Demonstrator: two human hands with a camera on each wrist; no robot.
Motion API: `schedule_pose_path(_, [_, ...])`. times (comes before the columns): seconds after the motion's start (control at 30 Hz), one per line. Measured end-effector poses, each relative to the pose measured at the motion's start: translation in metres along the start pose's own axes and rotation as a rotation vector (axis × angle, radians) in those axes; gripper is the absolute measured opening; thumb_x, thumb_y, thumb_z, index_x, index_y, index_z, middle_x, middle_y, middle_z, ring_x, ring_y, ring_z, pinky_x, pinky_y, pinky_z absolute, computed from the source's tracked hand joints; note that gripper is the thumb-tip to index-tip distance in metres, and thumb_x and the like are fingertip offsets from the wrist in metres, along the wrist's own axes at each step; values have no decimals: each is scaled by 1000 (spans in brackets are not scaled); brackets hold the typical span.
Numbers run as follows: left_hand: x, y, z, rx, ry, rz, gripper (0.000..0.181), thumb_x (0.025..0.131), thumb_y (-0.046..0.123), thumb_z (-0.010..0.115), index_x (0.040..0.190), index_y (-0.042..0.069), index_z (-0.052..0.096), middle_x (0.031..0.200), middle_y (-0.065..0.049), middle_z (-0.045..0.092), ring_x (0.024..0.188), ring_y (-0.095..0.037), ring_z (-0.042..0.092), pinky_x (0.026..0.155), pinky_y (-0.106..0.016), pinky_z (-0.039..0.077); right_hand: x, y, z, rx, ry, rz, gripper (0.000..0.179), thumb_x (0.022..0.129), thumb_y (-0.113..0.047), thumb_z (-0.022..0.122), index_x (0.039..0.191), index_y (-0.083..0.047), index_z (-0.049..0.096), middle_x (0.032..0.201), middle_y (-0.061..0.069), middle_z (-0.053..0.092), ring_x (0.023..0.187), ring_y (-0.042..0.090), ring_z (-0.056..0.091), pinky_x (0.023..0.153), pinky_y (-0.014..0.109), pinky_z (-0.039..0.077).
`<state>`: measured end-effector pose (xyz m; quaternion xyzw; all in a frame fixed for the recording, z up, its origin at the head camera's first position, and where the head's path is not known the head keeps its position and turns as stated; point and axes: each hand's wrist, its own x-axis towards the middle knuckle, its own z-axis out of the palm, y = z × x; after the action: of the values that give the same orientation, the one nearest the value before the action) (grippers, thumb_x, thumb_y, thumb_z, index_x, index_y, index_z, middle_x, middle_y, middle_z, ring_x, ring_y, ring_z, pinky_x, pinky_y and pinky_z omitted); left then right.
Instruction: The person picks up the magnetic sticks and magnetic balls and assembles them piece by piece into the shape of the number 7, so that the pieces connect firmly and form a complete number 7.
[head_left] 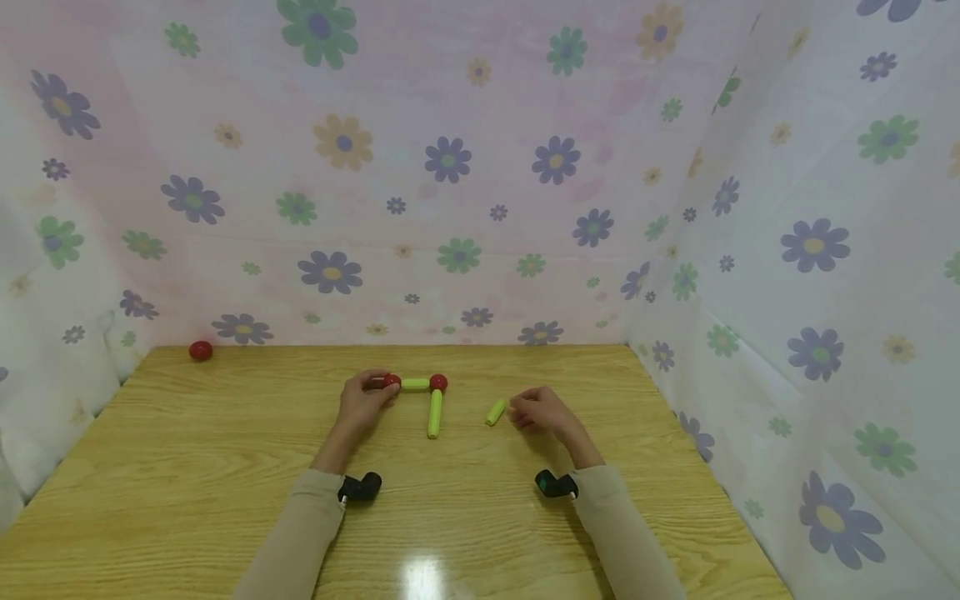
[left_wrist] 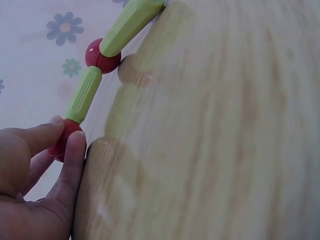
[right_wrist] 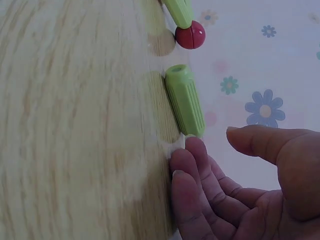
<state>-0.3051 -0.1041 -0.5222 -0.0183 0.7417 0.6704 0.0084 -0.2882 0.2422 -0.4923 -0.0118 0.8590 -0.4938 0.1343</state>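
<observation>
Both hands are over the desk [head_left: 225, 500] as I watch from my end: the left hand [head_left: 363, 402] pinches the held ball [head_left: 392, 380] between thumb and fingers, while the right hand [head_left: 543, 410] has hold of nothing, its fingers loosely bent and its thumb spread well away from them. From the held ball I can follow the short rod [head_left: 415, 384] rightward, roughly parallel to the desk's far edge, to the joint ball [head_left: 438, 382], and from there the long rod [head_left: 435, 414] points toward the near edge. Apart from these, to their right, the loose rod [head_left: 495, 412] lies slanted on the desk, its far end leaning toward the right edge. My right wrist view shows the fingertips right at one end of it, though I can't tell whether they touch. Near the desk's far left corner I see the spare ball [head_left: 200, 351]. Flowered cloth [head_left: 525, 237] rises behind the far edge.
</observation>
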Motion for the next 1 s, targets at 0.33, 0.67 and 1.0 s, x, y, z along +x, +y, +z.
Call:
schedule_pose_path(0.33, [3,0,2,5,-8,12,37,102,9,67,136,-3,59,121,-25,59,93,-19,69,75,-17,60,1,-6,8,21,-4,37,39,106,-26,59,122,8,67,95,10,72,73,11,63,64,21,52])
schedule_pose_path(0.67, [0,0,4,-7,15,-13,35,100,6,68,133,-5,60,121,-25,58,91,-16,69,72,-16,59,3,0,18,-111,82,46,37,103,-31,66,117,2,67,91,8,69,71,15,57,61,23,49])
schedule_pose_path(1.0, [-2,3,3,-35,14,-24,38,100,7,69,135,-5,59,123,-26,57,97,-20,69,76,-16,59,2,-3,23,-150,117,33,38,101,-36,68,115,0,67,89,9,70,72,16,60,63,24,50])
